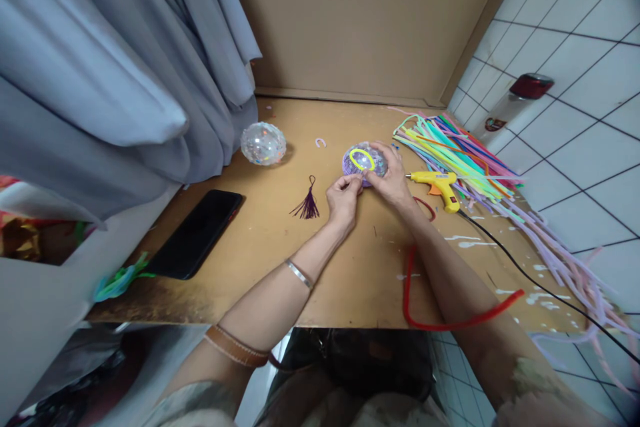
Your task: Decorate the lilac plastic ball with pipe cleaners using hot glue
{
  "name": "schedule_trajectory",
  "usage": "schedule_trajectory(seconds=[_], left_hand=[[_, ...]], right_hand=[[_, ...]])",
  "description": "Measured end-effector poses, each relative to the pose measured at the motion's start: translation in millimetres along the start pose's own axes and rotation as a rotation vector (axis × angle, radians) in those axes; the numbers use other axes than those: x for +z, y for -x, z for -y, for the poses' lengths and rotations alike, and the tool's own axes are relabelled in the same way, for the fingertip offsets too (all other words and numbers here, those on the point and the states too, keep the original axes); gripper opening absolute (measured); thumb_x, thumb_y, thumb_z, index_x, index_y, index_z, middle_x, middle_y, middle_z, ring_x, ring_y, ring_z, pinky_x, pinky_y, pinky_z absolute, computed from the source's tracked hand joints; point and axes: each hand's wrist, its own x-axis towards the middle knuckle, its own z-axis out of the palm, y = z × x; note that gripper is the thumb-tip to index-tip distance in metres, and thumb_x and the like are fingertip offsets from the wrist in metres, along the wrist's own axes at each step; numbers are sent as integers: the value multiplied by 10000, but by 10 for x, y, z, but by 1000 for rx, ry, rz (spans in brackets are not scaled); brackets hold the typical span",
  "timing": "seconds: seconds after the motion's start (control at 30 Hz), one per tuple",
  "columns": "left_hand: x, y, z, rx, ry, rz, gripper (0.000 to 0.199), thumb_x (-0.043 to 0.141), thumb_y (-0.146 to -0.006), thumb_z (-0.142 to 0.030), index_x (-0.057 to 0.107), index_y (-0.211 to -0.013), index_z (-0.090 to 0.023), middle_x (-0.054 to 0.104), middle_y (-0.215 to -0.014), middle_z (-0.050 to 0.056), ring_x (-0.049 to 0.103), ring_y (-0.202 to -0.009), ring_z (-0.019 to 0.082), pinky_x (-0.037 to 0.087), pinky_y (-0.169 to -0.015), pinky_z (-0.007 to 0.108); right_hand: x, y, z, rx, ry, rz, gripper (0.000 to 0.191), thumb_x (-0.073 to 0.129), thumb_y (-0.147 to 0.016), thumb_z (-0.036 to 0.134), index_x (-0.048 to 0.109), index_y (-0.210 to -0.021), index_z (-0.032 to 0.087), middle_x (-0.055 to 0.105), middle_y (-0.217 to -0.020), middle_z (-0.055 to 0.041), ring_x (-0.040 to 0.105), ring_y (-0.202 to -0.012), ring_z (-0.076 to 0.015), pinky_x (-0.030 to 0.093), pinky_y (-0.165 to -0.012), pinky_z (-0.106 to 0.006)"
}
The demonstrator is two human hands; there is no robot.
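Note:
Both hands work at a clear plastic ball (380, 151) with purple pipe cleaner round its side and a yellow pipe cleaner ring (362, 160) on its face. My right hand (393, 177) wraps round the ball's right side, thumb on the near edge. My left hand (344, 199) is closed in a pinch at the ball's lower edge; what its fingertips hold is too small to make out. Left of that hand lies a dark purple tassel (310, 203). A yellow glue gun (437, 187) rests just right of my right hand.
A second clear ball (263, 144) and a small pale curved piece (321, 142) sit farther back. At right lie many coloured pipe cleaners (455, 147). A red pipe cleaner (440, 327) passes under my right forearm. A black phone (200, 233) lies left, below a grey curtain (125, 67).

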Motion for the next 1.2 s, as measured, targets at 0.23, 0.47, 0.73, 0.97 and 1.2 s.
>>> schedule_trajectory(seconds=[0.23,0.47,0.73,0.97,1.2], left_hand=[[-6,-7,13,1,-15,6,166,827,-629,-263,703,-660,-158,649,-619,-18,529,-591,77,445,-667,236],[-2,-4,7,-1,-6,1,145,820,-645,-236,700,-662,-157,635,-613,-26,515,-581,73,430,-656,236],[-7,-16,29,12,-23,-3,186,835,-609,-283,704,-662,-161,644,-625,-17,521,-597,82,439,-664,241],[-8,-10,25,21,-17,6,169,828,-618,-267,705,-658,-158,640,-617,-20,520,-592,78,435,-656,233],[-12,-18,43,17,-31,-4,84,788,-663,-214,726,-670,-157,680,-679,-7,561,-628,86,461,-716,249]], right_hand=[[-7,-1,-28,0,-6,31,566,673,-705,327,583,-1263,299,639,-1335,-87,552,-1293,-347,420,-1131,-556],[-32,-4,24,19,-30,21,546,618,-682,287,614,-1229,285,659,-1317,-82,568,-1277,-341,424,-1133,-562],[-13,-1,11,9,-20,3,533,645,-692,317,616,-1223,291,666,-1308,-76,570,-1268,-340,436,-1122,-557],[-12,4,5,7,0,19,541,658,-716,327,602,-1253,285,646,-1329,-90,556,-1291,-345,422,-1133,-566],[-1,7,7,20,-14,0,541,676,-702,297,605,-1238,288,656,-1323,-87,569,-1275,-342,424,-1137,-561]])
